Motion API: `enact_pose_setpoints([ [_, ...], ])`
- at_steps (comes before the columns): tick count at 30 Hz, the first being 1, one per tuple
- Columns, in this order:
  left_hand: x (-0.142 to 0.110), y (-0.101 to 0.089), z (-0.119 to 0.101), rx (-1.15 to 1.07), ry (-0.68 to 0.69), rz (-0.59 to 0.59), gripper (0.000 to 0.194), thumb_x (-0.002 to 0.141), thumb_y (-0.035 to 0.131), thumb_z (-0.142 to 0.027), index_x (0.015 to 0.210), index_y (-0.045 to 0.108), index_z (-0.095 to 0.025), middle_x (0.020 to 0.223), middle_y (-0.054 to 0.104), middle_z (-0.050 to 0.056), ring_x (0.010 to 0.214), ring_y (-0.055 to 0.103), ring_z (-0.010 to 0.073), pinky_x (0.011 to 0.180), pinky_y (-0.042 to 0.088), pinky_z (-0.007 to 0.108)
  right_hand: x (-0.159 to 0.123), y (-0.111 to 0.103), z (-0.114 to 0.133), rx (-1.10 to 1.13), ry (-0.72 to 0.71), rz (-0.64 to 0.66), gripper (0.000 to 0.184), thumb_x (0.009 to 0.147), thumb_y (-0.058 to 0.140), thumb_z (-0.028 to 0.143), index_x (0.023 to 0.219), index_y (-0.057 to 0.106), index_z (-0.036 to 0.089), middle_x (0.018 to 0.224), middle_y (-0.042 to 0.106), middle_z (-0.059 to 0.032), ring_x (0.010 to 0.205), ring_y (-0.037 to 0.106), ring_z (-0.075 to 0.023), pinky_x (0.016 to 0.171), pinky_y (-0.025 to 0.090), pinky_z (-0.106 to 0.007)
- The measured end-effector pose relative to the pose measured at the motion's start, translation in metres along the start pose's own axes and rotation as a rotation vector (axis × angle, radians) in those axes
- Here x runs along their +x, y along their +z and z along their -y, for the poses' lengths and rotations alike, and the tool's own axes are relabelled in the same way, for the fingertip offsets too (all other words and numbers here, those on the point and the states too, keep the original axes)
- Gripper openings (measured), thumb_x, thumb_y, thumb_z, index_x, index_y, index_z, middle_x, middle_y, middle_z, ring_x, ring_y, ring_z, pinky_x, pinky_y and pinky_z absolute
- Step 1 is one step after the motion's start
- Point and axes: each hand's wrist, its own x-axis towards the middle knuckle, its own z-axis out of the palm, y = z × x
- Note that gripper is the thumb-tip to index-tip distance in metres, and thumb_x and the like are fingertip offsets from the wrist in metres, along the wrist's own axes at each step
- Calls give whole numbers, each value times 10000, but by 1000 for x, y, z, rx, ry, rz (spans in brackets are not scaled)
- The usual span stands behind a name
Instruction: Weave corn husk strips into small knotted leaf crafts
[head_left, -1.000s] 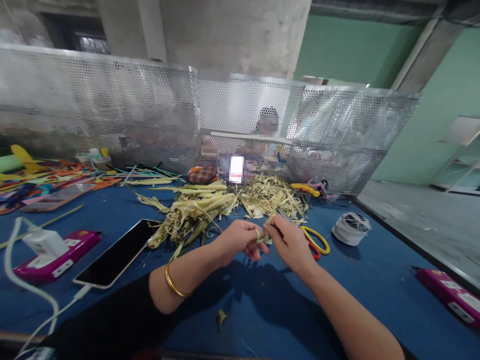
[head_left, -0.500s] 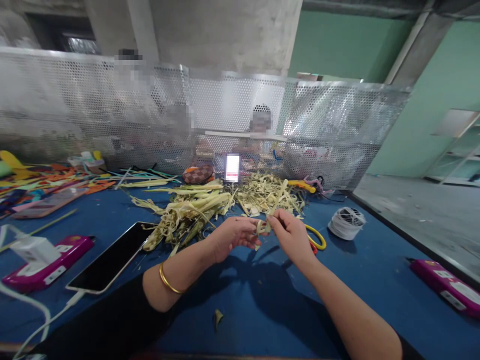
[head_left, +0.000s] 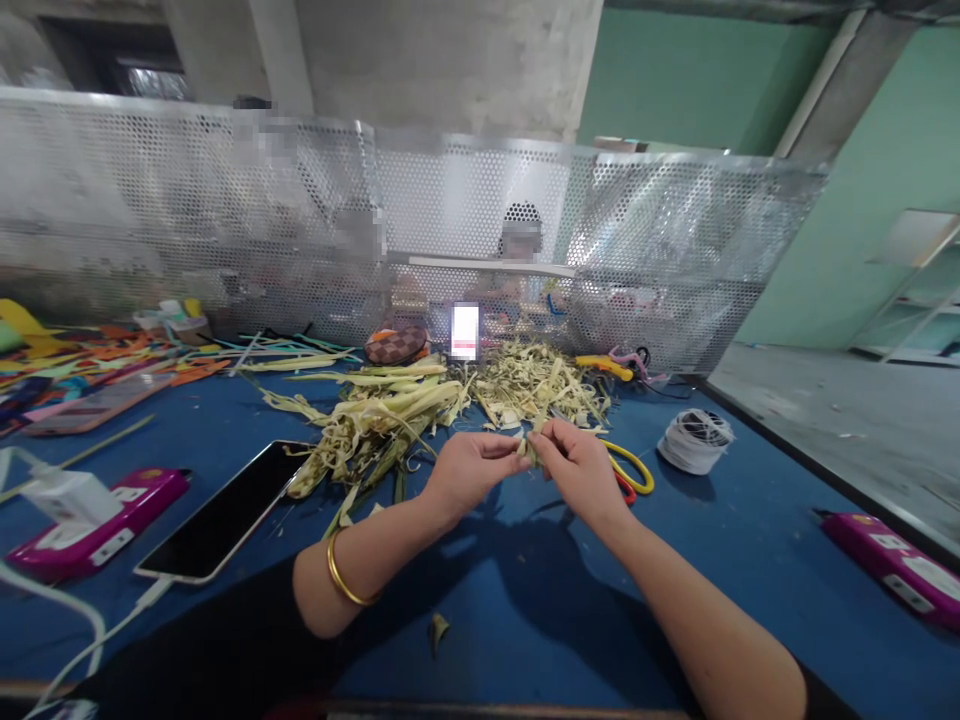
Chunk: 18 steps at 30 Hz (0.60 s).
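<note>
Between my fingertips is a small pale green-yellow strip of dried leaf (head_left: pixel 533 447), perhaps corn husk, partly hidden by the fingers. My left hand (head_left: pixel 472 470) pinches it from the left, thumb and forefinger closed. My right hand (head_left: pixel 581 462) grips it from the other side, fingertips pressed together. Behind the hands lie a bundle of long dried leaves (head_left: pixel 397 415) and a heap of shredded scraps (head_left: pixel 536 385). Scissors with yellow and red handles (head_left: pixel 636 468) lie partly hidden behind my right hand.
A roll of white string (head_left: pixel 695 441) stands at right, near a purple power strip (head_left: pixel 892 565). At left are a charging phone (head_left: pixel 221 515) and another purple power strip (head_left: pixel 105 525). A perforated metal screen (head_left: pixel 480 200) borders the blue table (head_left: pixel 540 640); a person sits behind it.
My left hand's fingers, looser half a second ago, have closed in a pinch on the strip. The strip's long upright end has dropped lower, and both hands are closer together.
</note>
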Motion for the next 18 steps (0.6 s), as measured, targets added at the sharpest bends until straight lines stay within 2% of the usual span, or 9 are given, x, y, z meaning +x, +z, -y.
enact_pose_setpoints([
  [4,0,-2,1,198,91,-33,278,699,668,-350,906,748,-183,901,732,18,930,644,246,792,467,264,-1,1,0,53,35,-7,268,828,481,349,602,433,215,438,486,52,437,445,-106,485,341,-226],
  [11,-4,4,1,263,147,-67,265,712,652,-306,938,743,-202,888,733,-8,904,653,221,775,469,238,-2,8,-4,152,128,-2,224,800,511,380,654,453,221,404,455,71,372,416,-105,416,322,-225],
  [15,-4,6,1,126,114,-129,272,694,664,-330,893,746,-164,831,732,16,806,650,203,731,476,251,0,5,-5,171,198,38,232,818,485,428,714,493,221,411,450,74,352,399,-108,393,316,-226],
  [18,-2,2,-4,-68,11,-194,264,647,697,-343,800,744,-132,763,719,37,681,620,164,637,463,237,3,-2,-3,109,141,137,252,801,513,434,696,528,205,494,491,48,421,416,-103,430,318,-225],
])
